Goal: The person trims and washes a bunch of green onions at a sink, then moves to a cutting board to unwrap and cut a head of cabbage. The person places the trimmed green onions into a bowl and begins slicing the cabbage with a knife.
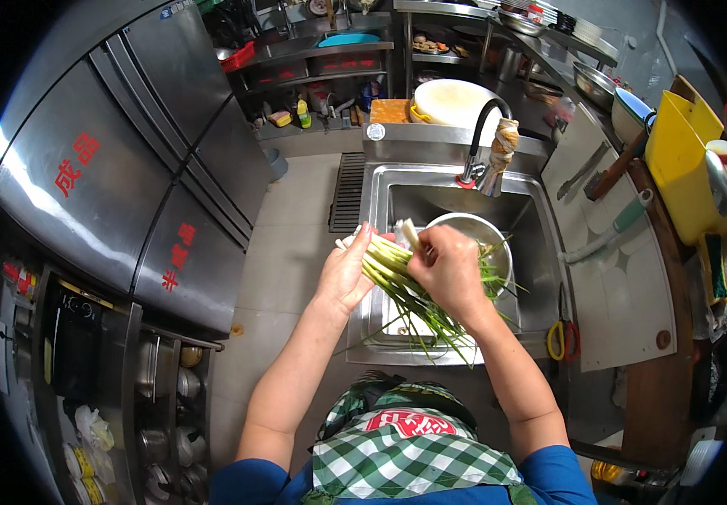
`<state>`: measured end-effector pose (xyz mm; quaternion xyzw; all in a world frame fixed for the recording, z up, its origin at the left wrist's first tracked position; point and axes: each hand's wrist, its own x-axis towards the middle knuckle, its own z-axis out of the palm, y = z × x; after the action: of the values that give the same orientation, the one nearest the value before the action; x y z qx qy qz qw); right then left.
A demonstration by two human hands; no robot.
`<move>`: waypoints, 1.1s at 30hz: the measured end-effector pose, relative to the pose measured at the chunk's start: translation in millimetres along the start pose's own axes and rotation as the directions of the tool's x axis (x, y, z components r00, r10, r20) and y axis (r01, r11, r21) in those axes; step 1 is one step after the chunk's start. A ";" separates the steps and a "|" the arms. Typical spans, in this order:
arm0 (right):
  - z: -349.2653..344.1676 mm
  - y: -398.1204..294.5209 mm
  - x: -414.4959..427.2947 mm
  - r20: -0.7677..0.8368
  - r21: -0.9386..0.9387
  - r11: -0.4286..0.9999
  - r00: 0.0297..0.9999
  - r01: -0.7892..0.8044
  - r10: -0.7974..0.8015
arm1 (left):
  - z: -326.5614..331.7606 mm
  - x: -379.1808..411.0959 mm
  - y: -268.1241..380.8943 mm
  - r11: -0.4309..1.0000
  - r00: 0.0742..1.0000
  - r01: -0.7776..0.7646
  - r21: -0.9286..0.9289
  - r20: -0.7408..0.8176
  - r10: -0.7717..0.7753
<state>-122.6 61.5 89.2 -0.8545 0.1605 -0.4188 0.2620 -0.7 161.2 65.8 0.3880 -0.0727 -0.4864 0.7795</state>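
Note:
A bunch of green onions lies across my left hand, which grips it by the white root ends. My right hand is closed on a white stalk end above the same bunch, to the right of my left hand. The long green leaves hang over the near part of a stainless steel sink. Behind my right hand, a round metal bowl stands in the basin, partly hidden by the hand and leaves. A black gooseneck faucet with a cloth-wrapped spout rises at the sink's far edge.
Yellow-and-red-handled scissors hang right of the sink, near a white board with a brush and tongs. Steel refrigerator doors stand at the left. A round white cutting board lies beyond the sink. A black floor grate is to its left.

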 end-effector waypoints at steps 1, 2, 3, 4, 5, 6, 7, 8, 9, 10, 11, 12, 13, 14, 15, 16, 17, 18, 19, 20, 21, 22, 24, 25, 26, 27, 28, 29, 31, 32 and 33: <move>-6.9 -5.5 6.2 0.045 0.006 0.997 0.996 -0.080 0.080 | -0.8 -1.1 -1.4 1.000 1.000 0.020 -0.004 0.006 -0.020; -8.3 -8.5 9.8 0.100 0.050 0.991 0.988 -0.125 0.120 | -1.5 -1.2 -4.0 1.000 1.000 -0.005 0.000 0.031 0.005; -9.3 -10.5 13.1 0.146 0.087 0.982 0.977 -0.171 0.157 | 0.9 0.5 -7.2 1.000 0.997 -0.028 0.007 0.065 0.027; -8.1 -9.2 15.2 0.209 0.055 0.986 0.967 -0.160 0.145 | 3.7 1.7 -10.5 0.999 0.994 -0.051 0.012 0.099 0.050; -2.2 -4.1 14.1 0.221 0.064 0.987 0.967 -0.145 0.128 | 7.7 1.2 -13.8 0.998 0.994 -0.056 0.011 0.099 0.054; -0.8 -2.1 14.5 0.223 0.051 0.988 0.966 -0.148 0.133 | 12.5 -0.1 -16.4 0.998 0.994 -0.062 0.010 0.096 0.061; -1.4 0.3 14.4 0.224 0.038 0.988 0.965 -0.151 0.139 | 17.4 -1.5 -17.9 0.998 0.993 -0.068 0.008 0.093 0.067; -3.2 3.8 13.2 0.230 0.037 0.991 0.966 -0.132 0.120 | 23.2 -2.6 -16.7 0.998 0.993 -0.048 -0.035 0.103 0.052; -3.2 5.1 11.9 0.239 0.045 0.993 0.966 -0.110 0.096 | 22.2 -1.3 -19.1 0.996 0.992 -0.086 -0.005 0.096 0.086; -4.0 6.7 10.8 0.247 0.053 0.995 0.966 -0.088 0.073 | 19.4 2.4 -23.9 0.992 0.989 -0.123 0.024 0.091 0.121; -5.9 9.0 10.0 0.255 0.034 0.998 0.966 -0.060 0.049 | 17.3 5.9 -28.2 0.986 0.984 -0.159 0.052 0.088 0.154; -7.6 11.5 9.2 0.266 0.019 0.999 0.964 -0.031 0.025 | 13.9 8.8 -26.6 0.993 0.987 -0.116 0.001 0.114 0.115; -10.7 12.0 9.2 0.278 0.003 1.000 0.961 -0.002 0.001 | 13.8 11.1 -28.1 0.992 0.987 -0.122 0.012 0.107 0.120; -17.7 10.1 7.8 0.391 -0.156 0.987 0.915 -0.038 0.097 | 14.0 12.8 -29.7 0.991 0.987 -0.128 0.023 0.100 0.125; -25.1 7.3 9.1 0.279 -0.195 0.980 0.960 0.028 0.028 | 16.3 14.4 -30.1 0.990 0.987 -0.135 0.036 0.094 0.131; -31.6 5.3 10.3 0.166 -0.239 0.967 0.985 0.089 -0.049 | 20.1 14.5 -28.7 0.988 0.986 -0.141 0.056 0.100 0.135; -36.0 6.4 10.7 0.055 -0.287 0.947 0.990 0.142 -0.132 | 22.5 13.4 -26.1 0.983 0.985 -0.154 0.098 0.092 0.145; -42.6 14.2 10.6 0.073 -0.234 0.968 0.995 0.086 -0.070 | 28.6 12.3 -22.2 0.977 0.984 -0.165 0.139 0.093 0.153; -46.7 24.9 11.9 0.094 -0.159 0.982 0.992 0.100 -0.086 | 36.4 10.3 -18.4 0.968 0.983 -0.175 0.180 0.093 0.161; -47.7 35.8 12.1 0.242 -0.014 1.000 0.970 0.018 -0.015 | 45.9 6.3 -14.2 0.961 0.981 -0.171 0.215 0.127 0.146; -46.4 45.0 12.0 0.391 0.124 0.989 0.920 -0.085 0.031 | 55.2 2.0 -10.1 0.953 0.979 -0.186 0.240 0.128 0.159; -52.4 51.0 16.7 0.603 0.285 0.919 0.796 -0.272 0.049 | 69.3 2.1 -7.5 0.945 0.974 -0.204 0.255 0.149 0.170; -50.3 63.5 16.1 0.775 0.496 0.665 0.630 -0.558 -0.049 | 94.5 2.5 -1.1 0.922 0.960 -0.241 0.303 0.217 0.179; -48.5 65.6 15.0 0.815 0.513 0.568 0.572 -0.643 -0.089 | 103.2 2.0 4.2 0.905 0.951 -0.249 0.344 0.264 0.161; -49.3 64.3 15.7 0.814 0.551 0.488 0.564 -0.677 -0.136 | 110.0 4.5 8.8 0.903 0.946 -0.240 0.356 0.295 0.135; -48.6 60.0 15.8 0.809 0.580 0.397 0.557 -0.711 -0.187 | 115.1 6.9 13.4 0.900 0.942 -0.229 0.372 0.319 0.108; -48.4 56.7 15.7 0.794 0.606 0.312 0.579 -0.732 -0.185 | 116.8 14.0 19.8 0.889 0.941 -0.205 0.410 0.333 0.063; -48.4 56.3 17.3 0.792 0.611 0.238 0.586 -0.755 -0.173 | 121.4 19.0 24.5 0.891 0.944 -0.196 0.410 0.324 0.059; -47.3 61.0 22.5 0.793 0.609 0.174 0.588 -0.774 -0.161 | 129.6 26.3 29.2 0.895 0.953 -0.165 0.414 0.301 0.036; -48.8 61.3 26.5 0.791 0.612 0.196 0.599 -0.766 -0.126 | 126.0 32.0 31.9 0.899 0.937 -0.167 0.405 0.350 0.016; -50.2 62.3 28.7 0.786 0.617 0.171 0.609 -0.768 -0.105 | 121.4 33.7 31.3 0.908 0.929 -0.168 0.384 0.371 0.015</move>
<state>-149.1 -19.0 96.8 -0.5319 -0.0264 0.0017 0.8464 -20.9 76.0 161.6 0.4429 -0.3324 -0.4851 0.6768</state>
